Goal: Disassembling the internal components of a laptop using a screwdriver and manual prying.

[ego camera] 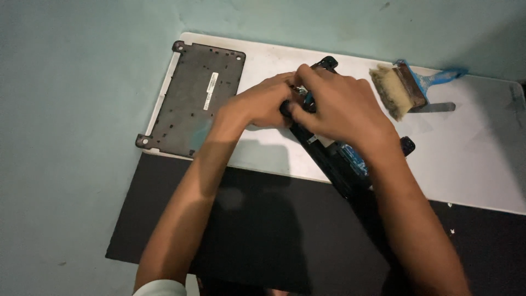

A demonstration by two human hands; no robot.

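A black mat (246, 230) lies nearest, spread over the teal floor (66, 164), and both forearms cross above it. Beyond its far edge sits a white board (482, 164), serving as the table.

The left hand (260, 104) and right hand (339, 107) meet over an opened black device (339, 161) lying slantwise on the white board, its near end reaching over the mat. A blue circuit board (356, 158) shows inside it, just under the right wrist. The left fingers (285, 82) are curled onto the device's upper part, touching it. The right fingers are bunched and closed around a small dark piece (286, 108) at the same spot; what that piece is cannot be told.

Left of the hands, a dark grey cover panel (186, 109) lies flat on the white board, inner side up, with a narrow white rectangular label (210, 91) near its middle.

Farther right lies a paintbrush (408, 87) with pale bristles and a blue handle, well apart from the hands.
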